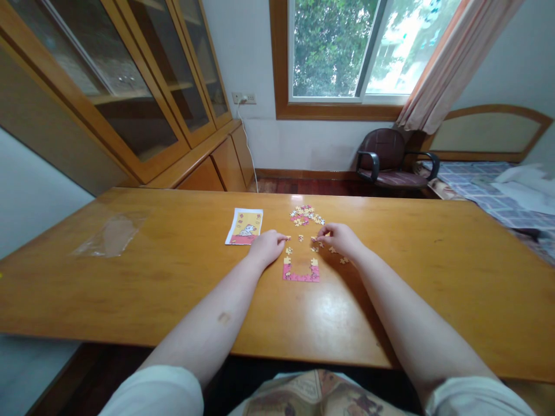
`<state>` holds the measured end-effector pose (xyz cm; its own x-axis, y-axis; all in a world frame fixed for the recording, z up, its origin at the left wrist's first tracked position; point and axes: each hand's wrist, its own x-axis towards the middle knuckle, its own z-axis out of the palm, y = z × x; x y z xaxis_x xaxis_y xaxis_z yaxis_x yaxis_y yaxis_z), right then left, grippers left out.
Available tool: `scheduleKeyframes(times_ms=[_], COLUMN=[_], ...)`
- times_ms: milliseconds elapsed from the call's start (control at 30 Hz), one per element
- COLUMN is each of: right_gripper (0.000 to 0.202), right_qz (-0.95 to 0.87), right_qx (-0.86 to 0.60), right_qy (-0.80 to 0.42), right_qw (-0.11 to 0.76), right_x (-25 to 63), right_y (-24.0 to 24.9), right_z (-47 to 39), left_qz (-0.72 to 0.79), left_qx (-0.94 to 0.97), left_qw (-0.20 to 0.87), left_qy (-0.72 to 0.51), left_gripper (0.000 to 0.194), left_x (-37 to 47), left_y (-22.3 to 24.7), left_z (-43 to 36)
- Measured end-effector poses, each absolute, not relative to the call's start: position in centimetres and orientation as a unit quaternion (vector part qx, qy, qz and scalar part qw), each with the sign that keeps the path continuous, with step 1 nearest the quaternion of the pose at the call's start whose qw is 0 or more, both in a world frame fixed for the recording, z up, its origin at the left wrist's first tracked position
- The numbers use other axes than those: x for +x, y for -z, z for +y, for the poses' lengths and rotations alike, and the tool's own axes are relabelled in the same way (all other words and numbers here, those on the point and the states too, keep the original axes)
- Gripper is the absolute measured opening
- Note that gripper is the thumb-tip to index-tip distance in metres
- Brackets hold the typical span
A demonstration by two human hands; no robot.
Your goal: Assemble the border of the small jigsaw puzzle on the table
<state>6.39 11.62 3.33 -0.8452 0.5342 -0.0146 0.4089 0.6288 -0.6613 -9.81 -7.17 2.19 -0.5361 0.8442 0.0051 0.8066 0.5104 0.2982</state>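
On the table lies a partly joined jigsaw puzzle (301,278), a pink bottom edge with two short sides rising from it. Beyond its left side, my left hand (267,245) has its fingertips closed on a small yellow puzzle piece (288,238). Opposite, my right hand (340,238) pinches another puzzle piece (314,238) between thumb and finger. A single loose piece (300,238) lies between the two hands. Several more yellow pieces (333,250) are scattered below and beside my right hand. Farther back sits a heap of mixed pink and yellow pieces (303,215).
A picture card (245,227) with a white animal on yellow and pink lies left of the puzzle. A clear plastic bag (115,234) rests on the left of the wooden table (182,277). Beyond the far edge are an office chair (388,156) and a bed (481,182).
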Motion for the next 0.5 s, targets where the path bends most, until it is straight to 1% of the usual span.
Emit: scheduleKeyframes(times_ms=[67,133,300,500], right_gripper=[0.011,0.008,0.008,0.022], right_qz=[-0.891,-0.895,-0.926,-0.926], right_qx=[-0.247,-0.229,-0.19,-0.192], right_qy=[-0.373,-0.377,-0.325,-0.323], right_qw=[0.081,0.062,0.02,-0.044], right_x=[5.1,3.6,0.0,-2.2], right_y=[-3.4,-3.4,-3.2,-3.7], right_z=[10.6,9.9,9.9,10.3], left_qz=[0.866,0.866,0.868,0.87], left_qx=[0.476,0.476,0.47,0.458], left_qw=[0.073,0.075,0.081,0.096], left_qy=[-0.132,-0.134,-0.136,-0.156], left_gripper=[0.033,0.033,0.033,0.032], left_x=[-9.7,-9.6,-9.5,-9.5], left_y=[-2.2,-2.3,-2.4,-2.2], left_z=[-7.1,-7.1,-7.0,-7.0])
